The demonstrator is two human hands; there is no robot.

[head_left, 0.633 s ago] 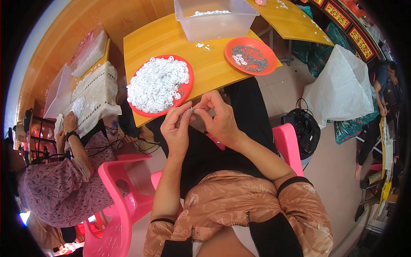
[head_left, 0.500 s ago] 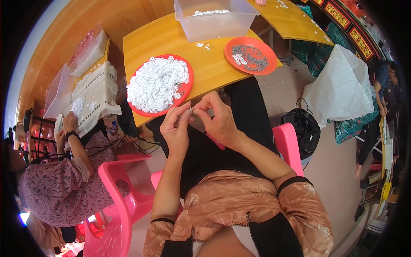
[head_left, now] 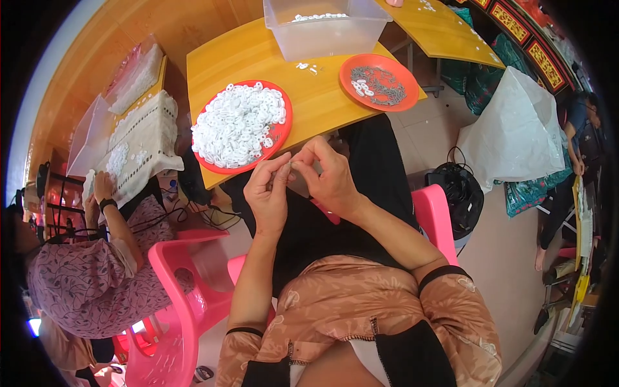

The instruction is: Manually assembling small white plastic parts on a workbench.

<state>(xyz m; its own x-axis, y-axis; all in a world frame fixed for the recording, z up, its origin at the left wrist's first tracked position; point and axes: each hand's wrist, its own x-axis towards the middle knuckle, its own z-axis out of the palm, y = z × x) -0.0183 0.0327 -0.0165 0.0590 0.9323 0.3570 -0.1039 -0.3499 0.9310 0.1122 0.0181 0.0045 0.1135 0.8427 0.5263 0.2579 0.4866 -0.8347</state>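
Both my hands meet above my lap, just off the table's front edge. The fingertips of my left hand (head_left: pixel 267 190) are pinched together against those of my right hand (head_left: pixel 324 175); what they hold is too small and covered to make out. Left of them on the table, a red plate (head_left: pixel 287 129) carries a heap of small white oval plastic pieces with holes (head_left: pixel 238 126). Farther right, an orange-red plate (head_left: pixel 403 71) holds small grey metal parts (head_left: pixel 390 95) and a few white pieces (head_left: pixel 362 88).
A translucent plastic bin (head_left: pixel 325 42) with white pieces stands at the back of the yellow table (head_left: pixel 225 58). At left a co-worker's hands (head_left: pixel 103 186) work over a cloth-covered table. Pink chairs (head_left: pixel 174 284) and a large white sack (head_left: pixel 512 129) stand around.
My hands stay together almost in place, with slight finger movement; the small white bit visible between the fingertips before is now mostly covered. The co-worker's hand shifted slightly.
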